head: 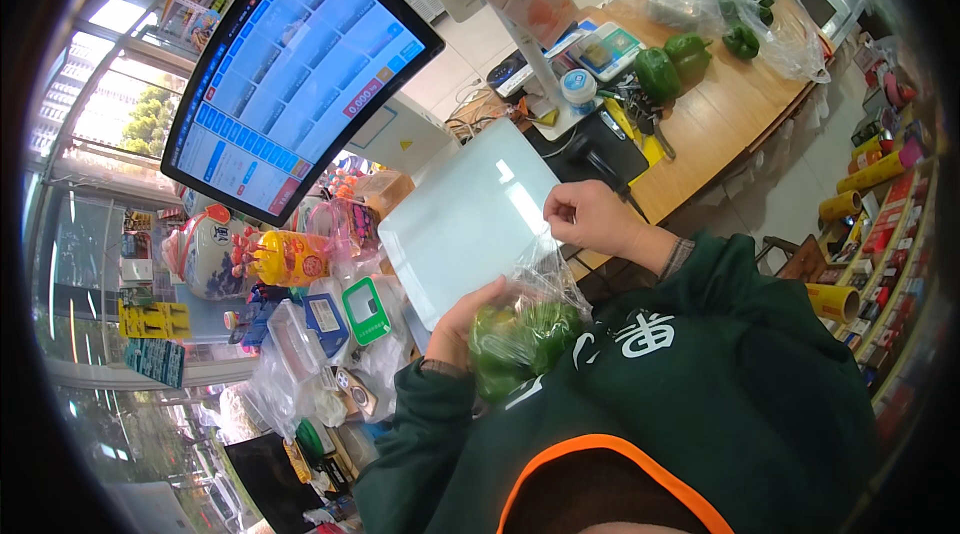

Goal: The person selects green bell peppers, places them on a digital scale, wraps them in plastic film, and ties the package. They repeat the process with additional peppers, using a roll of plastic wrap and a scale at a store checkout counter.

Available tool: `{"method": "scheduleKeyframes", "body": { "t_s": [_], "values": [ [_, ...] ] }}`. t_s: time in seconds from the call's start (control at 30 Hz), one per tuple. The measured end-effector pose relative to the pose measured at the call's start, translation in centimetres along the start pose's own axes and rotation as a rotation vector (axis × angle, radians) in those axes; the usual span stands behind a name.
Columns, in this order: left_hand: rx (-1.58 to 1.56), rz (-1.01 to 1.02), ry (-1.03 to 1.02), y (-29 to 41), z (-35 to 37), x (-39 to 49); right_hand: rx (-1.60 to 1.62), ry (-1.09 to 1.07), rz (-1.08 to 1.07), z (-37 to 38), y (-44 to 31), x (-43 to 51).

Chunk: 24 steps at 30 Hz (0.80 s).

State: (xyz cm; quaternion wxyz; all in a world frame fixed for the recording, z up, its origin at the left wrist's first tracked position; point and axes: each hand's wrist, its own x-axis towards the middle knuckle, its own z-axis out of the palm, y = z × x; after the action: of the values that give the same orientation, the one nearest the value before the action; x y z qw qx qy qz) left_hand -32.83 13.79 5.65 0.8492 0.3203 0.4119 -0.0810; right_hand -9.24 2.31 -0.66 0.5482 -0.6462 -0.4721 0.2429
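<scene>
My left hand [457, 327] supports a bundle of green bell peppers [499, 346] from its side, close against my chest. Clear plastic wrap [551, 275] covers the peppers and catches the light in creases. With thumb and fingers, my right hand [596, 219] pinches the drawn-up end of that plastic. Beyond both hands lies the flat, pale plate of a weighing scale [465, 211], with reflections on its surface. The bundle is on the near side of the plate, apparently held off it.
A large touchscreen monitor [300, 76] stands at the upper left. On the wooden counter [739, 102] at right are loose green peppers [656, 76], keys [637, 110], a black handheld scanner [596, 159] and plastic bags [795, 46]. A yellow lollipop tub [289, 258] and boxes crowd the left.
</scene>
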Motion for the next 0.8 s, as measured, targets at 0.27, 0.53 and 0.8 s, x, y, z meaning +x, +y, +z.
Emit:
{"method": "scheduleKeyframes", "body": {
  "t_s": [0.27,0.53,0.8],
  "values": [
    [-0.085,-0.016,-0.042,-0.1,-1.2,0.7,0.672,-0.412,0.723,-2.9,0.7,-1.8],
    [-0.057,-0.024,-0.028,0.3,-0.5,0.9,1.222,-0.364,0.714,0.2,-1.1,-2.7],
    [0.045,-0.075,-0.146,0.7,-1.8,2.7,1.166,-0.141,0.731,-2.0,-4.9,-2.4]
  ]
}}
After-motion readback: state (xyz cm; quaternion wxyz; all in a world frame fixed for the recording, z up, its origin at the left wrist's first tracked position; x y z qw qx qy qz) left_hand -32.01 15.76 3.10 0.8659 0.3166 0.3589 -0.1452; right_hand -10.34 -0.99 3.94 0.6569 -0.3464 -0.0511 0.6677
